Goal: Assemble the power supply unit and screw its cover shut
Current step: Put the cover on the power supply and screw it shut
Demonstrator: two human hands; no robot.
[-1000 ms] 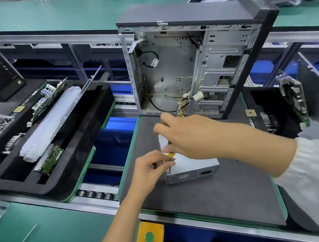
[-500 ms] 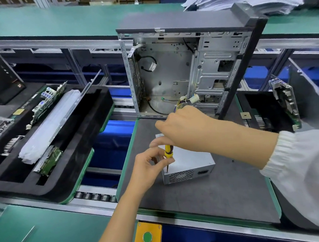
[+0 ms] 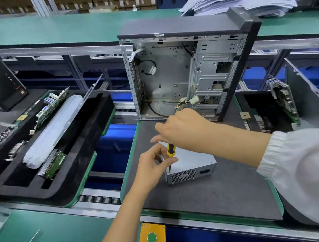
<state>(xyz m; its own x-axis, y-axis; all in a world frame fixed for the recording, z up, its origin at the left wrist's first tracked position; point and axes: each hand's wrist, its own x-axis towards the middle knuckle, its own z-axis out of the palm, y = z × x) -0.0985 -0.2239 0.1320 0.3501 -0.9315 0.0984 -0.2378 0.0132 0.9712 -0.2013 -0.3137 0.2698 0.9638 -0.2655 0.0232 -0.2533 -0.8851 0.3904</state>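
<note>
A silver power supply unit (image 3: 192, 164) lies on a grey mat (image 3: 207, 195), its vent grille facing me. A yellow-and-black screwdriver (image 3: 170, 152) stands nearly upright with its tip on the unit's near left top corner. My right hand (image 3: 182, 128) grips the screwdriver's handle from above. My left hand (image 3: 154, 164) pinches the shaft low down between thumb and fingers. The screw under the tip is too small to see.
An open computer case (image 3: 189, 71) stands upright behind the mat, loose cables at its bottom. A black foam tray (image 3: 92, 144) with circuit boards and a wrapped part sits at left. Another tray (image 3: 255, 104) with a board is at right. A green button (image 3: 151, 238) is near me.
The right hand has risen a little, so more of the yellow handle shows. My left hand has stayed at the shaft. The camera has tilted slightly.
</note>
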